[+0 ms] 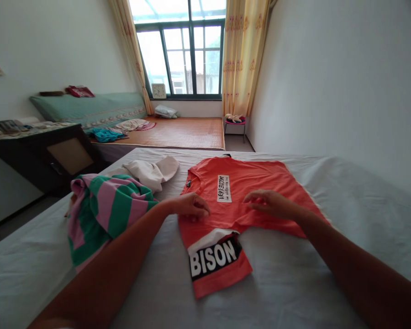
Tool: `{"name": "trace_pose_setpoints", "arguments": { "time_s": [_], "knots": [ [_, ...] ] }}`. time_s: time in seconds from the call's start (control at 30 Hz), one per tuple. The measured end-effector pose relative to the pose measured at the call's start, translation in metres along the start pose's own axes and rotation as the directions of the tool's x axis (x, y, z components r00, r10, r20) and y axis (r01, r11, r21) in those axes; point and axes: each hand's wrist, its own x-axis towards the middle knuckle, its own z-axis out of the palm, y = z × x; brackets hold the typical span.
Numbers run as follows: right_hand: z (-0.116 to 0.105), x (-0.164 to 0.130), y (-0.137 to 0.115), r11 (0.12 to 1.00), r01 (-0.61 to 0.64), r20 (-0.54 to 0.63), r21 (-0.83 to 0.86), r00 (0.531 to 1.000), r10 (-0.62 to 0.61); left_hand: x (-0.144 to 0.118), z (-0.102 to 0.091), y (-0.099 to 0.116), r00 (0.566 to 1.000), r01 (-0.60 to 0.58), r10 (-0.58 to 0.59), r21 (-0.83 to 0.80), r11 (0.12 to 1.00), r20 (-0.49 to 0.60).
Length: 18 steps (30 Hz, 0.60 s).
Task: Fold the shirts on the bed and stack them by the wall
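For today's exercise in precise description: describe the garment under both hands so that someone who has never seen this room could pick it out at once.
Start at the white-sheeted bed in the foreground. In its middle lies an orange T-shirt, with the left hand and right hand flat on it. Unlike the pink-and-green striped garment and the cream cloth to its left, it is plain orange and carries the word BISON on a black band.

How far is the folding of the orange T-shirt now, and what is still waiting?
Done: one side of the orange T-shirt is folded over. In hand: left hand and right hand rest flat on it. Left: striped garment and beige garment lie crumpled.
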Motion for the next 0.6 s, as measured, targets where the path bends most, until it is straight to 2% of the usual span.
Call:
{"name": "trace_pose_setpoints", "arguments": {
  "time_s": [0.07, 0.17, 0.27, 0.33, 0.4, 0.47, 0.6],
  "knots": [
    [-0.011, -0.003, 0.018, 0.989, -0.016, 0.136, -0.145, 0.99, 0.036, 0.002, 0.001, -0.001, 0.995, 0.013, -0.02, 0.078, 0.997, 0.095],
    [-0.033, -0.014, 0.041, 0.978, -0.13, 0.328, -0.163, 0.928, 0.178, 0.0, -0.003, 0.003, 0.987, -0.075, 0.045, 0.197, 0.978, 0.155],
    [-0.056, -0.032, 0.053, 0.956, -0.251, 0.431, -0.152, 0.854, 0.292, -0.008, -0.009, 0.011, 0.951, -0.195, 0.121, 0.249, 0.949, 0.284],
    [-0.067, -0.047, 0.054, 0.937, -0.294, 0.483, -0.187, 0.803, 0.349, -0.015, -0.011, 0.018, 0.926, -0.229, 0.128, 0.258, 0.939, 0.355],
    [-0.073, -0.066, 0.048, 0.924, -0.311, 0.5, -0.221, 0.778, 0.381, -0.021, -0.01, 0.024, 0.912, -0.255, 0.132, 0.286, 0.924, 0.388],
    [-0.074, -0.087, 0.039, 0.923, -0.298, 0.46, -0.244, 0.802, 0.381, -0.024, -0.007, 0.028, 0.911, -0.274, 0.127, 0.347, 0.897, 0.393],
    [-0.069, -0.127, 0.032, 0.91, -0.229, 0.201, -0.347, 0.929, 0.31, -0.026, -0.001, 0.035, 0.928, -0.265, 0.087, 0.48, 0.837, 0.361]
  ]
}}
